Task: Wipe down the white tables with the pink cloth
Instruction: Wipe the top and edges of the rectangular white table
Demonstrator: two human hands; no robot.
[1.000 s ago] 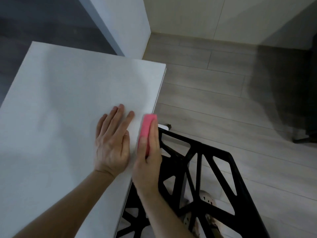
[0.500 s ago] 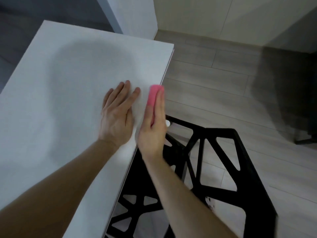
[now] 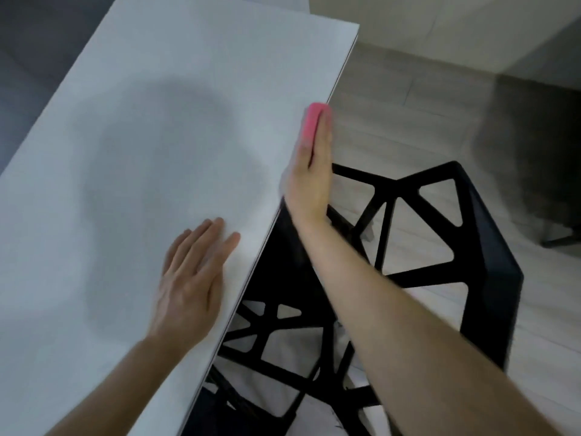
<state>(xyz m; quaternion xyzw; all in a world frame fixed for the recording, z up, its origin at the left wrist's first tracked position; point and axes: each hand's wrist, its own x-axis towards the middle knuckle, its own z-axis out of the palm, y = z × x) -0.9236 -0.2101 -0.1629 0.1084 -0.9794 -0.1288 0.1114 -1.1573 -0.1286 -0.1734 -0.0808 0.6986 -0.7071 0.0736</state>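
Observation:
The white table [image 3: 151,127] fills the left of the head view, its right edge running diagonally from top right to bottom centre. My right hand [image 3: 311,180] holds the folded pink cloth [image 3: 312,121] between thumb and straight fingers, pressed against that right edge, well up towards the far corner. My left hand [image 3: 191,278] lies flat on the tabletop with straight fingers, close to the same edge and nearer to me. A soft shadow falls across the table's middle.
A black open-frame chair [image 3: 490,278] stands tight against the table's right side, under my right forearm. Pale wood-look floor [image 3: 393,114] stretches to the right. A white wall [image 3: 440,26] runs along the far side. A dark furniture base [image 3: 559,240] sits at the right border.
My right hand has slid the pink cloth along the table's right edge, away from me. My left hand stays flat on the top and now lies well behind the right hand.

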